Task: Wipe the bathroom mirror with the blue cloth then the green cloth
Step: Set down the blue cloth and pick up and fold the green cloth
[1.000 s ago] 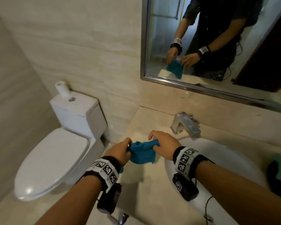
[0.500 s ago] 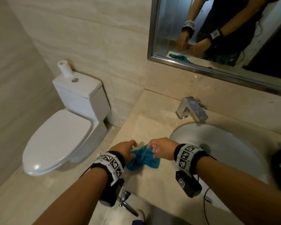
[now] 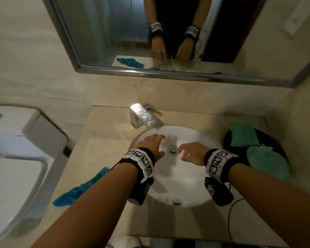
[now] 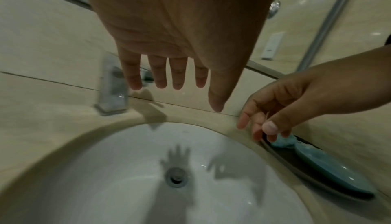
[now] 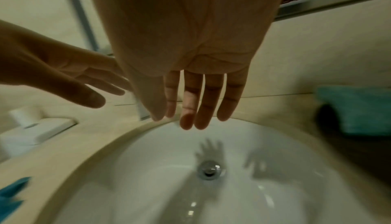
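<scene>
The blue cloth [image 3: 73,192] lies crumpled on the counter left of the sink, partly hidden by my left forearm; its edge shows in the right wrist view [image 5: 12,194]. The green cloth [image 3: 242,134] lies folded on a dark tray [image 3: 227,138] right of the sink, seen also from the right wrist [image 5: 359,110]. The mirror [image 3: 115,33] hangs above the counter. My left hand [image 3: 159,145] hovers over the basin with straight fingers [image 4: 135,80], holding nothing. My right hand [image 3: 184,153] hovers beside it over the drain, its fingers [image 5: 203,110] relaxed and empty.
The white sink [image 3: 186,185] has a chrome faucet [image 3: 143,115] behind it. A teal dish [image 3: 267,161] lies on the dark tray in front of the green cloth. A white toilet [image 3: 16,158] stands left of the counter.
Both hands have let go of the blue cloth, which now lies on the counter at left. The hands have moved right, over the basin, and the view has swung right.
</scene>
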Tool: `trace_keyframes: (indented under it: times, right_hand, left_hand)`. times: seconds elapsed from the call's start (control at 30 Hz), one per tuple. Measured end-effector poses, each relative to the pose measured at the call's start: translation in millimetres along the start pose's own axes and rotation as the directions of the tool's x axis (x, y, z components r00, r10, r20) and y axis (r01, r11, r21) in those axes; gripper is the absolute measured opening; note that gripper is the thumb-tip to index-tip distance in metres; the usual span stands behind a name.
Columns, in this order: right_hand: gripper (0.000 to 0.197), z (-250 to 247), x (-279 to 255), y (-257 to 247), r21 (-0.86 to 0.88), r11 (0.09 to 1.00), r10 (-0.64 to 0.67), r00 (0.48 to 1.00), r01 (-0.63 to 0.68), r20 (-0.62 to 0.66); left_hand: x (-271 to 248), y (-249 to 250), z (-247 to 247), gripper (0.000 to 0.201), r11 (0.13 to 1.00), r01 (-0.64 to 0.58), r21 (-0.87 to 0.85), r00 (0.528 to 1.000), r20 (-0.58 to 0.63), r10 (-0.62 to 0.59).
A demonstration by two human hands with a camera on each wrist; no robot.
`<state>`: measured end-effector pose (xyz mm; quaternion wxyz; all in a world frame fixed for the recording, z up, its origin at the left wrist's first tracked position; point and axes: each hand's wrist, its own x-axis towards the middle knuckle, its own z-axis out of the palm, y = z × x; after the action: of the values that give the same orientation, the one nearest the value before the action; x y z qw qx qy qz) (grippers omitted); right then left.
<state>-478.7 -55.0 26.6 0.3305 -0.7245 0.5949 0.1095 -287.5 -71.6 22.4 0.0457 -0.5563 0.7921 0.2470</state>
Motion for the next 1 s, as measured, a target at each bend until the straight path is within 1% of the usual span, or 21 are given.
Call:
trace_keyframes:
  times: [0.1, 0.23, 0.4, 0.53, 0.63, 0.73, 0.87, 1.0]
  right_hand:
    - [0.032, -10.7, -19.4, 70.4, 0.037, 0.987, 0.157, 0.986, -0.155, -0.049]
    - [0.032, -23.2, -37.1, 153.1, 0.083, 0.949, 0.311, 0.944, -0.303, -0.110]
    - [0.041, -38.4, -32.6, 236.7, 0.118, 0.902, 0.432, 0.882, -0.416, -0.188]
    - [0.044, -56.4, -16.4, 283.5, 0.154, 0.866, 0.500, 0.833, -0.476, -0.237]
    - [0.049, -62.4, -5.3, 309.6, 0.182, 0.859, 0.513, 0.812, -0.479, -0.278]
    - [0.048, -60.9, 3.7, 326.8, 0.197, 0.859, 0.510, 0.818, -0.472, -0.266]
    - [0.046, -56.5, 8.7, 334.0, 0.251, 0.867, 0.491, 0.828, -0.431, -0.272]
    - [0.040, -49.8, 11.2, 334.6, 0.350, 0.858, 0.483, 0.821, -0.375, -0.304]
  left_hand:
    - [36.7, 60.4, 17.5, 0.066, 0.999, -0.046, -0.002, 0.997, 0.060, 0.046]
    - [78.2, 130.7, 39.3, 0.072, 0.993, -0.113, 0.032, 0.985, 0.138, 0.108]
    - [129.9, 191.4, 64.9, 0.072, 0.981, -0.190, 0.041, 0.968, 0.176, 0.180]
    - [172.2, 224.3, 81.1, 0.071, 0.975, -0.219, 0.047, 0.958, 0.201, 0.205]
    - [195.9, 244.6, 90.9, 0.065, 0.974, -0.218, 0.055, 0.964, 0.168, 0.206]
    - [211.7, 260.2, 98.3, 0.064, 0.976, -0.202, 0.083, 0.973, 0.134, 0.190]
    - [225.6, 265.9, 101.9, 0.061, 0.981, -0.150, 0.127, 0.978, 0.164, 0.128]
    - [231.1, 262.4, 100.2, 0.050, 0.984, -0.138, 0.113, 0.976, 0.185, 0.116]
